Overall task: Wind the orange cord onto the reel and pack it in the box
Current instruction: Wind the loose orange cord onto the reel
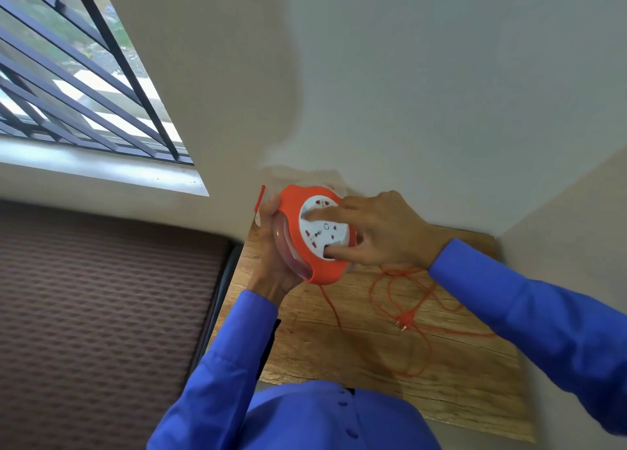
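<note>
An orange reel (pixel 305 208) with a round white socket face is held upright above the far left corner of a wooden table (pixel 458 392). My left hand (pixel 274 256) grips its left rim from behind. My right hand (pixel 376 232) lies on the white face, fingers and thumb pressed into it. The orange cord (pixel 403 310) drops from the reel's bottom and lies in loose loops on the table, its plug (pixel 404 322) resting among them. A box is partly visible behind the reel, only an orange-and-white edge (pixel 260 196) showing.
The table stands in a corner between two pale walls. A brown patterned mattress or cushion (pixel 101 314) lies to the left, below a barred window (pixel 68 76). My blue shirt fills the bottom of the view.
</note>
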`<control>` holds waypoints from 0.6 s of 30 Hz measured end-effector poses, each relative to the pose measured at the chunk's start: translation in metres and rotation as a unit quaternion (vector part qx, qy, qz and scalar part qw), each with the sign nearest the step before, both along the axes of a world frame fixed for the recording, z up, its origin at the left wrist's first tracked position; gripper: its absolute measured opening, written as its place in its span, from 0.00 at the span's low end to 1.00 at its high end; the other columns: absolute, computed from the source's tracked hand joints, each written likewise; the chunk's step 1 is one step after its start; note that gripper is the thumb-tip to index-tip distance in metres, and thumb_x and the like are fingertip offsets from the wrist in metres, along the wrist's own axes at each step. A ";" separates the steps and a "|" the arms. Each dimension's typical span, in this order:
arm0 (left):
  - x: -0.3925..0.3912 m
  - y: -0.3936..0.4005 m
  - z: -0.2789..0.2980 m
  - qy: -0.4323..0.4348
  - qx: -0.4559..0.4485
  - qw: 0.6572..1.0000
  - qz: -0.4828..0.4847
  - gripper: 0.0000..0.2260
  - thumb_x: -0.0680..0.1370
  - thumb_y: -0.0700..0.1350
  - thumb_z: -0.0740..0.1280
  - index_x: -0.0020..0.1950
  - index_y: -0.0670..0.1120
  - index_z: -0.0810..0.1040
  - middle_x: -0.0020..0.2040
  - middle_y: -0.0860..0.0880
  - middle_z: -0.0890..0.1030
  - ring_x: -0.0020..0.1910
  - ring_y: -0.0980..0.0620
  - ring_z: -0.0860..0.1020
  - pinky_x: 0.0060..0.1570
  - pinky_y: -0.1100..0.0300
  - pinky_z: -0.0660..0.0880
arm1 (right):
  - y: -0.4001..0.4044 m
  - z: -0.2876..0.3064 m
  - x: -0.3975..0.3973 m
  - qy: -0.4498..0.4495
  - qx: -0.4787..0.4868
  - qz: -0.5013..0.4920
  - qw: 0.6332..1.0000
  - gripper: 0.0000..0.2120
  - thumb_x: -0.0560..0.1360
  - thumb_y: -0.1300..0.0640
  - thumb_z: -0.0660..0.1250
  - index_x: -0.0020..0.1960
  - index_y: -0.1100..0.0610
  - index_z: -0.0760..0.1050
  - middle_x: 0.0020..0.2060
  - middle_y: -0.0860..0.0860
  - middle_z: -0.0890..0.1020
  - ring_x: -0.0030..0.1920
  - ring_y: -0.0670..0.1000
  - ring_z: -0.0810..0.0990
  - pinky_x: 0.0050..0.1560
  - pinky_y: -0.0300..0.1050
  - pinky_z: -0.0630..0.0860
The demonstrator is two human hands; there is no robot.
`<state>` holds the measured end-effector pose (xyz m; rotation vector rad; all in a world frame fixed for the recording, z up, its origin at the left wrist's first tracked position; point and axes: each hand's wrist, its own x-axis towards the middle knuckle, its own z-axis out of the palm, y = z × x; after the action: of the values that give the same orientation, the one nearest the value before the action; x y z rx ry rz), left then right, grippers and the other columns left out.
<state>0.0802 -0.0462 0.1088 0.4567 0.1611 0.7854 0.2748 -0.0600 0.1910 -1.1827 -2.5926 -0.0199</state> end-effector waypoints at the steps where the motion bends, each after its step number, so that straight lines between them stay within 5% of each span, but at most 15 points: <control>1: 0.000 0.002 0.001 0.010 -0.003 1.000 0.021 0.39 0.81 0.68 0.64 0.79 0.38 0.70 0.68 0.33 0.79 0.66 0.33 0.79 0.66 0.36 0.76 | -0.001 -0.001 -0.003 0.038 -0.008 -0.026 0.999 0.28 0.74 0.35 0.73 0.73 0.39 0.77 0.47 0.46 0.88 0.40 0.51 0.84 0.36 0.49 0.81; 9: 0.008 -0.002 0.013 0.059 0.004 0.991 0.118 0.37 0.78 0.67 0.69 0.76 0.41 0.74 0.63 0.38 0.82 0.61 0.39 0.83 0.62 0.45 0.80 | -0.004 -0.005 -0.022 0.161 -0.096 -0.197 0.962 0.29 0.71 0.29 0.71 0.66 0.42 0.82 0.39 0.44 0.89 0.41 0.48 0.87 0.47 0.49 0.83; 14: 0.012 -0.007 0.014 0.086 0.021 0.984 0.153 0.38 0.75 0.68 0.72 0.76 0.43 0.76 0.64 0.38 0.81 0.63 0.38 0.81 0.62 0.43 0.79 | -0.002 -0.007 -0.034 0.184 -0.091 -0.300 0.932 0.28 0.72 0.26 0.69 0.53 0.48 0.88 0.37 0.46 0.87 0.35 0.47 0.83 0.36 0.40 0.76; 18: 0.013 -0.008 0.013 0.122 0.032 0.976 0.175 0.36 0.75 0.70 0.71 0.74 0.46 0.81 0.65 0.39 0.83 0.65 0.40 0.82 0.65 0.44 0.79 | 0.000 -0.008 -0.035 0.205 -0.117 -0.349 0.907 0.33 0.75 0.25 0.66 0.35 0.54 0.85 0.25 0.49 0.81 0.26 0.48 0.77 0.30 0.44 0.75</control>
<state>0.0932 -0.0546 0.1220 0.5937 0.4555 1.0810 0.2394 -0.0596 0.1825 -1.9032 -1.7393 0.3582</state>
